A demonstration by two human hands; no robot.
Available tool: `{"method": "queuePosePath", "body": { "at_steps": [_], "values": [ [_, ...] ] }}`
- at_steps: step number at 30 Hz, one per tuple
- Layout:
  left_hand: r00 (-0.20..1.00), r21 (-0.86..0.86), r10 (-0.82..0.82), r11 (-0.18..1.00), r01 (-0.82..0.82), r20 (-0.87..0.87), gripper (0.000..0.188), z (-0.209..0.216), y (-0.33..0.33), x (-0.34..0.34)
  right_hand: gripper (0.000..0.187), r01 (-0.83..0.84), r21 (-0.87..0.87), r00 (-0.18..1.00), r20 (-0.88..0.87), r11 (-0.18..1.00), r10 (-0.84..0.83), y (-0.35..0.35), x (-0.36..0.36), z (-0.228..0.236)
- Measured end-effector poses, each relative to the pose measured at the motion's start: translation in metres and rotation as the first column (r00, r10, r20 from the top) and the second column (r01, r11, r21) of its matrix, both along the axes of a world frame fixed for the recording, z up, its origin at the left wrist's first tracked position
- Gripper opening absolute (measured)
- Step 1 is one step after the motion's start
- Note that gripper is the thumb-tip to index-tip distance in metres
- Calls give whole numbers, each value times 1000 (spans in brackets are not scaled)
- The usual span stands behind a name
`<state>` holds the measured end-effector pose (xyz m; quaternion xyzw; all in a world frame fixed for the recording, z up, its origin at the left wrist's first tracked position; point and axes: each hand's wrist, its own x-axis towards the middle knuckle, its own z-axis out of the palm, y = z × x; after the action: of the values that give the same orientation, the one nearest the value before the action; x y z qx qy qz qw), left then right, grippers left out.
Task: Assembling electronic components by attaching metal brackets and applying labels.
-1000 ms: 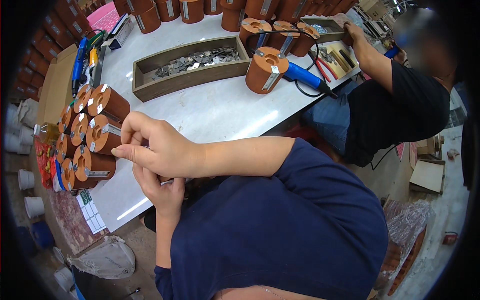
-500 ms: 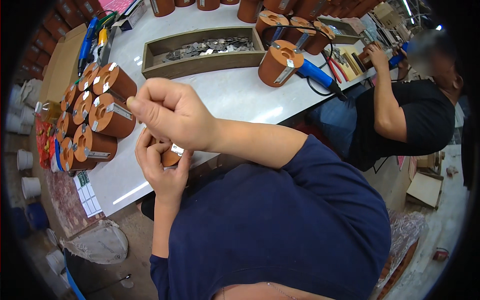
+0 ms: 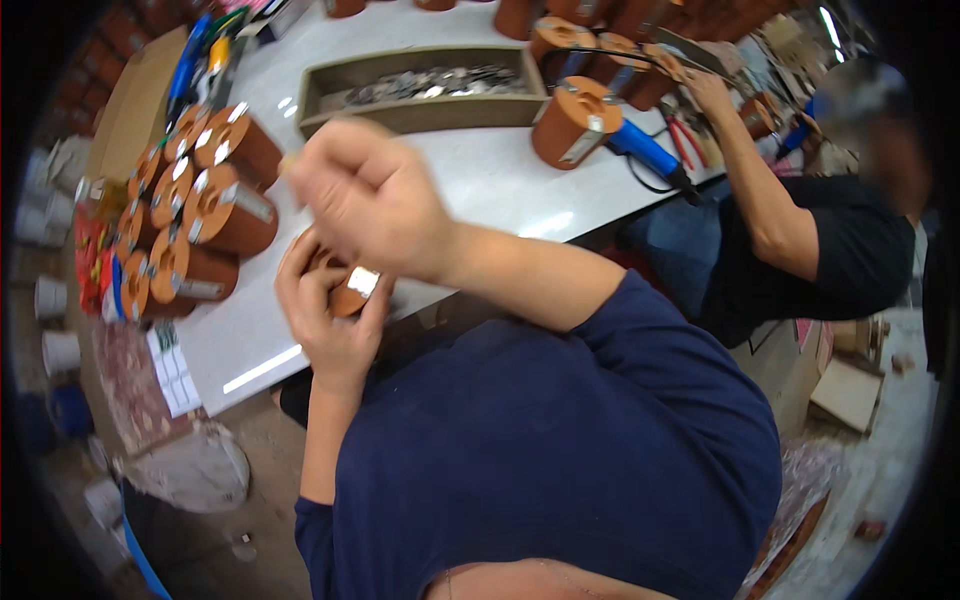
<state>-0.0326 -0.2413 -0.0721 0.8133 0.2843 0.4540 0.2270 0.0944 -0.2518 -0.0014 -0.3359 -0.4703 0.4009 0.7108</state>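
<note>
My left hand (image 3: 335, 335) is wrapped round a reddish-brown cylinder (image 3: 350, 297) near the table's front edge. A bright metal plate shows on that cylinder, and much of the rest is covered by my hands. Just above it, my right hand (image 3: 375, 200) is closed, thumb against curled fingers, and somewhat blurred. Whatever those fingers may hold is hidden. To the left stand several similar cylinders (image 3: 228, 210) in a cluster, with metal strips on their sides and small metal tabs on top.
A long wooden tray (image 3: 425, 118) of small metal pieces lies beyond my hands. Right of it are a single cylinder (image 3: 570, 122), a blue power screwdriver (image 3: 650, 152) and red-handled pliers (image 3: 688, 145). A co-worker (image 3: 770, 220) sits at the right, one arm stretched over the table.
The co-worker's nearer hand has moved left toward the cylinders at the back. My right hand has shifted slightly and blurred; my left keeps its hold. The whole view has tilted a little.
</note>
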Motion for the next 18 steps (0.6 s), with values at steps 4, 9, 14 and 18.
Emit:
{"method": "queuePosePath", "body": {
  "at_steps": [4, 9, 14, 18],
  "values": [
    [998, 38, -16, 999, 14, 63, 36, -7, 5, 3, 17, 112, 104, 994, -22, 988, -110, 1, 11, -2],
    [998, 70, -12, 997, 8, 61, 37, -2, 5, 0, 19, -38, 154, 996, -73, 987, 50, 0, 8, -9],
    [998, 67, -2, 998, -2, 66, 37, -3, 5, -1, 18, -117, 180, 990, -58, 977, 129, -1, 0, -16],
    [997, 65, -4, 998, -2, 81, 38, -4, 6, -1, 18, -137, 196, 987, -57, 971, 151, 1, -5, -20]
  ]
}}
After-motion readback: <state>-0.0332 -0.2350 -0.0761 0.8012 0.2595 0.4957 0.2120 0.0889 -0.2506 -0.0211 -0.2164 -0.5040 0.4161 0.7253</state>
